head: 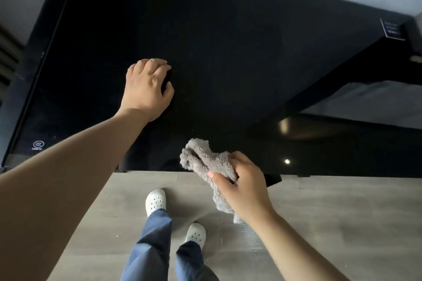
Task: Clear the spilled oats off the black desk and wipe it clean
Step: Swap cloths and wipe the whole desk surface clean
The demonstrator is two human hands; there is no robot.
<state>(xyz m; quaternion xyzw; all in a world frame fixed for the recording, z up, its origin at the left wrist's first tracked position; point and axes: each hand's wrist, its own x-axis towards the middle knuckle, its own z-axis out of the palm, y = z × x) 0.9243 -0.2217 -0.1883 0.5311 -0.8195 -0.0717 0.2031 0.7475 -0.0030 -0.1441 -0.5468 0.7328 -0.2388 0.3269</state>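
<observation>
The black glossy desk (pixel 228 52) fills the upper half of the head view. My left hand (pixel 146 89) rests on its surface left of centre, fingers curled down, thumb spread, nothing visible in it. My right hand (pixel 246 187) hovers at the desk's front edge and grips a crumpled grey cloth (pixel 205 157); one end of the cloth lies over the desk edge, the other hangs below my palm. I see no clear oats on the desk, only a tiny pale speck (pixel 192 130). A few pale crumbs (pixel 279 201) lie on the floor.
Grey wood-look floor (pixel 331 223) runs below the desk's front edge, with my white clogs (pixel 155 201) and blue trousers on it. A small round sticker (pixel 38 144) sits at the desk's left front corner and a label (pixel 392 29) at the far right corner. A wall lies behind.
</observation>
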